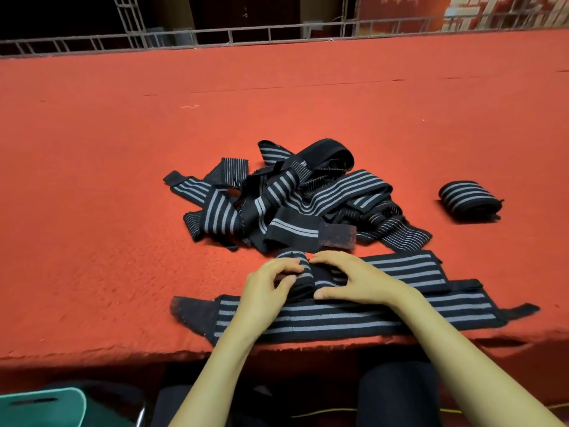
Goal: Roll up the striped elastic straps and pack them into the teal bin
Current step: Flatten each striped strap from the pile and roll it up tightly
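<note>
Head view: the rolling was near its beginning, and nothing looked packed yet.
My left grip and right grip were both curled round the half-made roll on the desk. One finished roll lay well apart at the right, not in the teal bin below the desk edge. A flat strap and the tangled pile were left to roll.

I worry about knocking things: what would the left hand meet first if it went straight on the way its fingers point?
The half-rolled strap that the left hand grips. Just past it, probably the right hand, though depth is unclear.
</note>
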